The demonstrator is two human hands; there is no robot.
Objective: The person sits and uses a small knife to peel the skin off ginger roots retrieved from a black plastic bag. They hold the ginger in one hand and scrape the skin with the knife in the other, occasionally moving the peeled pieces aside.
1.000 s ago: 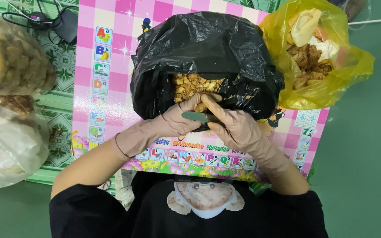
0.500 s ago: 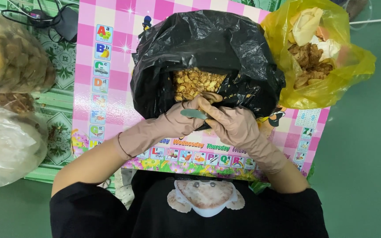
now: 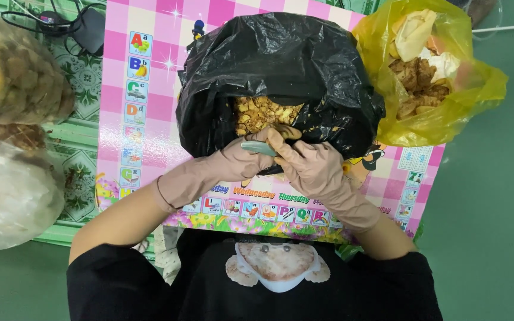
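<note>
Both gloved hands meet at the mouth of the black bag [image 3: 281,65]. The left hand [image 3: 233,160] and the right hand [image 3: 313,166] together pinch a small grey-green tool [image 3: 259,147], which lies roughly level, its long axis running left to right between the fingertips. The right hand also seems to hold a brown piece [image 3: 287,132] at the fingertips. Beyond them, golden-brown pieces [image 3: 263,113] fill the bag's opening. Since half a second ago the hands have barely shifted. Farther right sits a yellow bag [image 3: 447,113] of scraps.
</note>
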